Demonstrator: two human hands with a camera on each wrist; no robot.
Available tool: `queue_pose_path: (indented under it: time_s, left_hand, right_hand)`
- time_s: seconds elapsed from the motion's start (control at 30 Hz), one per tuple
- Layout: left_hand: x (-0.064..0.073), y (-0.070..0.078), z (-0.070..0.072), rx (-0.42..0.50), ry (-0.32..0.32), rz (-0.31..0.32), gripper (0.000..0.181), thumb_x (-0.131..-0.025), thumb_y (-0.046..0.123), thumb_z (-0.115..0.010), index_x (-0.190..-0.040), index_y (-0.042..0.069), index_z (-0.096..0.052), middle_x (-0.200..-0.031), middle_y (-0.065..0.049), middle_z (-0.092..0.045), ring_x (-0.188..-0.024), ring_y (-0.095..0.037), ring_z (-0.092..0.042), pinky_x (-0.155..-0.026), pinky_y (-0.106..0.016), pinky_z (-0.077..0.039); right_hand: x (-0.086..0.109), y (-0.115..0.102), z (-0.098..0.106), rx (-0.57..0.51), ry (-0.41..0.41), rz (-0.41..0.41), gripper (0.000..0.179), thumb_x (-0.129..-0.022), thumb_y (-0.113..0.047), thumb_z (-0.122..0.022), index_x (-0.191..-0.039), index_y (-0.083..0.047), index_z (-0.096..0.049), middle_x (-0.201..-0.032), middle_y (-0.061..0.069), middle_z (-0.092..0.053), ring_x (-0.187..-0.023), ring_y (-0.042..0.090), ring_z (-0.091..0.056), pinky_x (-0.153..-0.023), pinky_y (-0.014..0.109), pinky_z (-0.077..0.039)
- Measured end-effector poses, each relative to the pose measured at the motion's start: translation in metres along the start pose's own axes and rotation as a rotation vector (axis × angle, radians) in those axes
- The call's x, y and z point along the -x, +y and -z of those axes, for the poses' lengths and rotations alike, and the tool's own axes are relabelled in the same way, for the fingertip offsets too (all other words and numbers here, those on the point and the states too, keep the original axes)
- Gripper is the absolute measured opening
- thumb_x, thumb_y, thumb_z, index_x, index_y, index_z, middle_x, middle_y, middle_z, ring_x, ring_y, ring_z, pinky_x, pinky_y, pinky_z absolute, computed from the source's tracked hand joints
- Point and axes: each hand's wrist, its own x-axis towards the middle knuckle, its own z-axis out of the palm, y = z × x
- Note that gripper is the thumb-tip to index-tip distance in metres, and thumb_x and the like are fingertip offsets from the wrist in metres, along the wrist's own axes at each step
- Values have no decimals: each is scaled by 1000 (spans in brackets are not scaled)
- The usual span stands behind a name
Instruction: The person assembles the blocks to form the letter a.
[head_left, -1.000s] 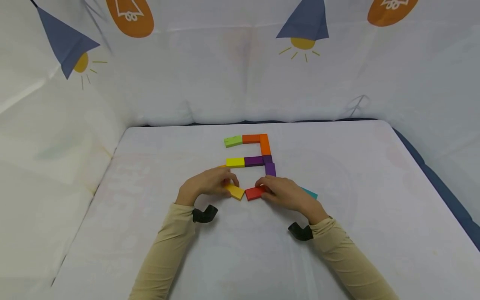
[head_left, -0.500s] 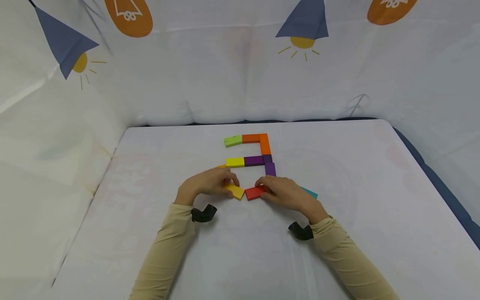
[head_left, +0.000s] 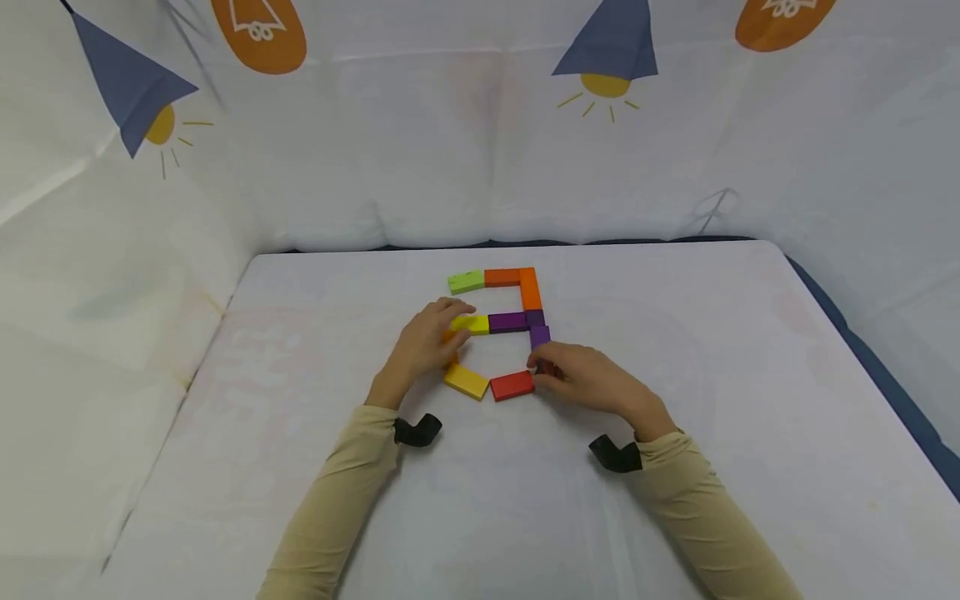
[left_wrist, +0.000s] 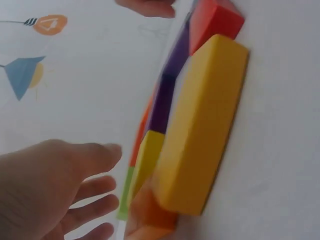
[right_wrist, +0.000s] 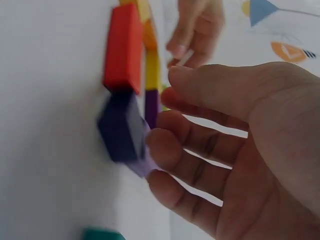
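Flat coloured blocks lie on a white table in a joined outline. My left hand (head_left: pixel 422 343), fingers spread, hovers by the yellow block (head_left: pixel 472 324) and the orange block (left_wrist: pixel 150 216); the left wrist view shows nothing in its grasp. An amber block (head_left: pixel 467 382) lies just below that hand, its corner meeting a red block (head_left: pixel 512 386). My right hand (head_left: pixel 596 382) is beside the dark blue block (right_wrist: pixel 120 127) at the red block's end. In the right wrist view its thumb and loosely bent fingers stand apart, holding nothing. The fingers partly hide a purple block (head_left: pixel 539 336) in the head view.
Farther back are a green block (head_left: pixel 467 282), a red-orange block (head_left: pixel 502 277), an orange upright block (head_left: pixel 530 288) and a purple block (head_left: pixel 507 322). A teal block (right_wrist: pixel 102 234) lies nearer the right wrist, hidden in the head view. Behind the table hangs a printed white cloth (head_left: pixel 420 167).
My left hand has left the amber block and moved up, its fingers spreading. My right hand has come off the red block and shifted slightly right, now covering the teal block.
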Motion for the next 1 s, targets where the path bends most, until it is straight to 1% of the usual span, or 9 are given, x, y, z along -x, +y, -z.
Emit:
queue_pose_path:
  time_s: [0.07, 0.13, 0.27, 0.37, 0.53, 0.63, 0.87, 1.0]
  left_hand:
    - [-2, 0, -6, -3, 11, 36, 38, -94, 23, -57, -131, 15, -54, -136, -6, -52, -124, -24, -49, -104, -43, -42]
    - [-3, 1, -10, -6, 3, 63, 38, -96, 22, -55, -133, 17, -53, -138, -4, -52, -128, -24, -48, -106, -43, -40]
    - [-4, 2, -14, -16, -20, 98, 34, -97, 20, -52, -131, 19, -56, -137, -2, -54, -129, -21, -49, -107, -41, -40]
    - [-4, 1, -16, -19, -2, 103, 31, -96, 16, -54, -125, 17, -61, -130, -2, -59, -123, -20, -53, -104, -39, -43]
    - [-5, 0, -18, -19, 33, 93, 28, -94, 12, -57, -121, 15, -64, -124, -3, -62, -114, -21, -56, -99, -38, -46]
    - [-4, 0, -18, -9, 33, 97, 28, -94, 12, -57, -121, 15, -64, -122, -3, -61, -112, -20, -56, -98, -37, -47]
    - [-3, 0, -15, 23, 30, 96, 28, -93, 12, -58, -120, 14, -64, -121, -4, -62, -106, -20, -56, -94, -36, -48]
    - [-3, 0, -14, 26, 16, 92, 28, -93, 12, -58, -120, 14, -63, -120, -3, -61, -104, -19, -55, -94, -35, -48]
  right_hand:
    - [6, 6, 8, -23, 9, -15, 19, -92, -23, -60, -109, -14, -61, -83, -5, -58, -74, 11, -51, -64, 25, -46]
    - [13, 13, 15, -36, 18, -34, 19, -93, -23, -59, -109, -13, -61, -85, -3, -58, -76, 12, -52, -65, 26, -46]
    - [27, 29, 24, -31, 41, -60, 17, -93, -22, -59, -107, -12, -61, -87, -1, -59, -79, 12, -52, -69, 28, -46]
    - [35, 39, 27, -20, 46, -73, 18, -92, -20, -60, -107, -11, -61, -89, -1, -60, -82, 13, -53, -72, 29, -47]
    - [44, 50, 33, -17, 13, -95, 23, -91, -19, -62, -111, -8, -59, -96, 3, -61, -90, 17, -55, -78, 35, -48]
    - [46, 52, 36, -16, -14, -109, 26, -91, -21, -62, -113, -8, -58, -99, 5, -61, -92, 18, -56, -79, 37, -48]
    - [49, 54, 37, -45, -77, -173, 34, -88, -26, -65, -116, -9, -56, -104, 8, -60, -96, 22, -56, -81, 38, -48]
    - [49, 55, 36, -53, -88, -170, 35, -87, -26, -67, -115, -9, -56, -102, 8, -61, -95, 21, -56, -80, 37, -48]
